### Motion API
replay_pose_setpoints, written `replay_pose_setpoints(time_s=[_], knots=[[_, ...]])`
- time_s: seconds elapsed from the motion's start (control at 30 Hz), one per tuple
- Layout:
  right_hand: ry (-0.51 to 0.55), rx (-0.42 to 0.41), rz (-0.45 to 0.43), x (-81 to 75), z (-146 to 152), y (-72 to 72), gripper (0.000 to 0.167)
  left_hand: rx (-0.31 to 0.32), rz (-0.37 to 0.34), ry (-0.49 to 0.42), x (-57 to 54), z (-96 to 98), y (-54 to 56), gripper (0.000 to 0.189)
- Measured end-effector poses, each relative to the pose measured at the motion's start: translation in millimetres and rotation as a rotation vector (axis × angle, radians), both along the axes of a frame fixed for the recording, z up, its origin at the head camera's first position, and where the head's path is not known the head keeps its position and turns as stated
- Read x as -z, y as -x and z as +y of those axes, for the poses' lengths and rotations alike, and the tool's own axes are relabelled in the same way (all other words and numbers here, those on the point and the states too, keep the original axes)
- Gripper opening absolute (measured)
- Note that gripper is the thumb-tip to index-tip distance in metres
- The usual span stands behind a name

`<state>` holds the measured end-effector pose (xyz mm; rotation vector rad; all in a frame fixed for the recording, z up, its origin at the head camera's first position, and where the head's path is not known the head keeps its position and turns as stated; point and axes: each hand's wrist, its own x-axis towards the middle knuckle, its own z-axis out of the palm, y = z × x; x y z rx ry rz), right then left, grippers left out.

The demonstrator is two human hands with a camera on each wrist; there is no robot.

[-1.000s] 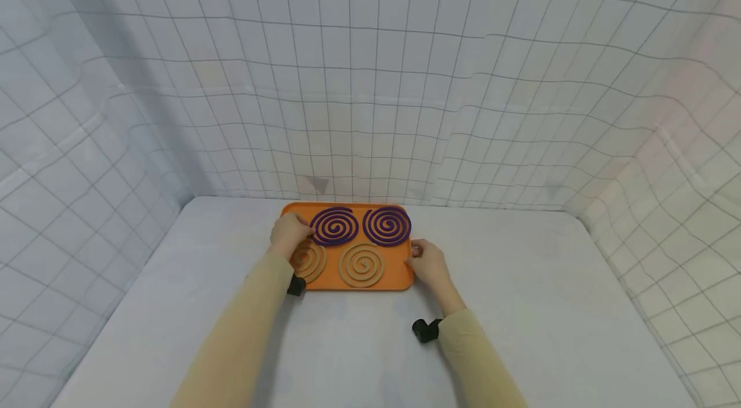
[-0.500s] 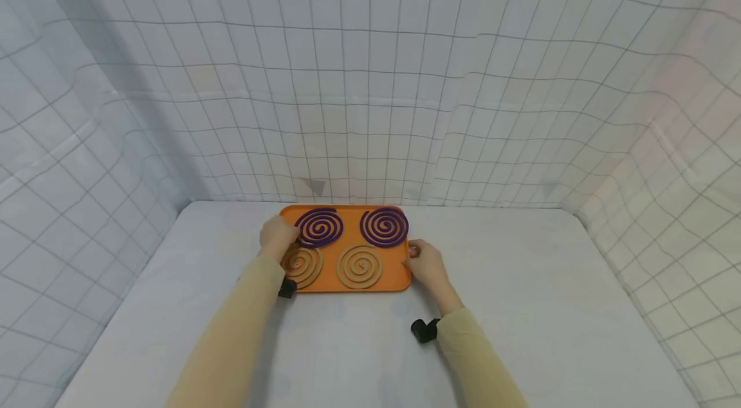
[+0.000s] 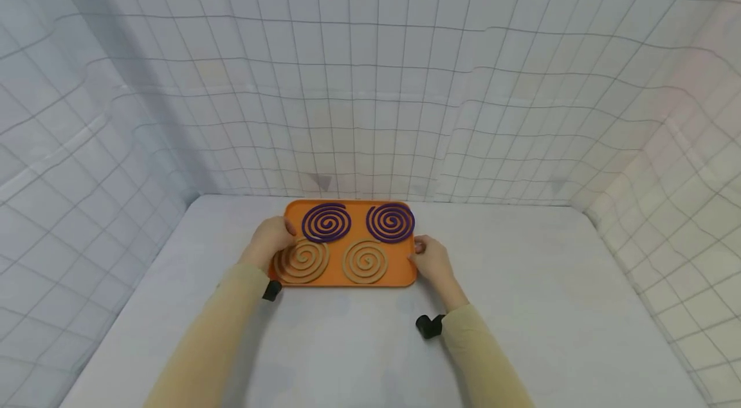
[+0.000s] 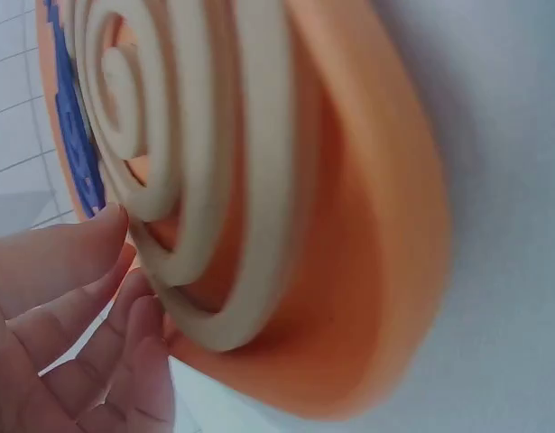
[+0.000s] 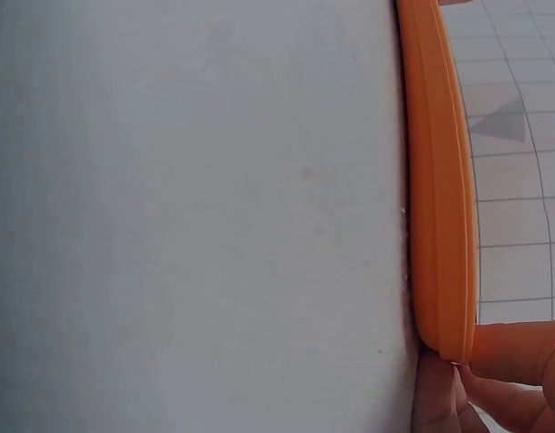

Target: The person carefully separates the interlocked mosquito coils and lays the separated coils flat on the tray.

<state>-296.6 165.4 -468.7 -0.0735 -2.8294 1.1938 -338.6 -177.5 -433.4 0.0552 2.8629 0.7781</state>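
Several coiled spirals lie on an orange tray (image 3: 334, 278). At the back are a left purple spiral (image 3: 327, 223) and a right purple spiral (image 3: 390, 223); at the front, a left beige spiral (image 3: 301, 261) and a right beige spiral (image 3: 365, 262). They look like rolled modelling clay. My left hand (image 3: 272, 237) holds the tray's left edge, its thumb over the top beside the left beige spiral, fingers curled below in the left wrist view. With thumb and fingers, my right hand (image 3: 431, 259) pinches the tray's right edge near a corner, also seen in the right wrist view.
The tray rests on a white table (image 3: 521, 305) near its back edge. A white cloth wall (image 3: 370, 73) with a dark grid surrounds the back and sides. Black wrist mounts (image 3: 429, 327) sit at both wrists.
My left hand has moved left from the left purple spiral to the tray's left edge. That spiral has shifted left on the tray. My right hand stays at the right edge.
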Motion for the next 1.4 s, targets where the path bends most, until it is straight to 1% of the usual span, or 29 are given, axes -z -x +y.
replay_pose_setpoints(time_s=[0.13, 0.27, 0.3, 0.43, 0.5, 0.57, 0.67, 0.8, 0.9, 0.97, 1.07, 1.1, 1.17, 1.23, 1.3, 1.4], knots=[[0.008, 0.0, -0.018, -0.7, 1.8, -0.2, 0.04, -0.004, 0.005, 0.03, 1.0, 3.4, 0.8, 0.007], [0.01, 0.0, -0.018, -2.1, 3.3, 0.0, 0.04, -0.006, 0.014, 0.055, 1.3, 8.2, 2.9, 0.002], [0.011, 0.003, -0.016, -2.4, 3.6, 0.2, 0.04, -0.005, 0.017, 0.053, 1.1, 9.7, 3.6, 0.004], [0.007, 0.007, -0.011, -3.5, 5.3, 0.9, 0.04, 0.016, 0.009, -0.001, 1.3, 15.9, 6.8, 0.009], [0.005, 0.009, -0.013, -3.7, 5.4, 1.2, 0.04, 0.01, -0.011, -0.014, 0.8, 19.5, 8.4, 0.013], [0.007, 0.01, -0.014, -3.7, 5.3, 1.6, 0.04, -0.009, -0.008, -0.007, -0.4, 23.4, 9.8, 0.018], [0.014, 0.011, -0.017, -3.5, 4.3, 1.9, 0.04, -0.061, -0.006, -0.002, -3.2, 29.9, 10.0, 0.027], [0.016, 0.015, -0.022, -2.1, 1.9, 1.4, 0.04, -0.13, -0.006, -0.035, -4.1, 36.8, 9.3, 0.036], [0.014, 0.014, -0.035, -1.4, -0.7, 0.6, 0.039, -0.176, -0.003, -0.035, -2.0, 38.9, 10.7, 0.032], [0.017, 0.009, -0.043, -1.6, -2.7, -0.4, 0.039, -0.191, 0.003, -0.012, 0.0, 38.7, 12.2, 0.026], [0.021, 0.005, -0.047, -2.7, -4.6, -1.3, 0.039, -0.193, 0.014, 0.004, 1.6, 38.8, 13.8, 0.022], [0.019, 0.006, -0.044, -2.9, -4.7, -1.2, 0.039, -0.185, 0.02, 0.003, 1.8, 39.2, 14.1, 0.021], [0.015, 0.012, -0.036, -3.6, -4.5, -0.9, 0.038, -0.175, 0.028, -0.023, 1.9, 41.1, 14.5, 0.023], [0.009, 0.015, -0.03, -4.4, -4.0, -0.6, 0.038, -0.167, 0.031, -0.07, 1.8, 43.9, 14.8, 0.027], [0.005, 0.019, -0.029, -5.0, -3.5, -0.4, 0.037, -0.169, 0.02, -0.122, 1.8, 47.3, 15.5, 0.031], [0.0, 0.015, -0.036, -4.9, -2.9, -0.4, 0.037, -0.197, -0.014, -0.17, 1.8, 52.5, 17.0, 0.037]])
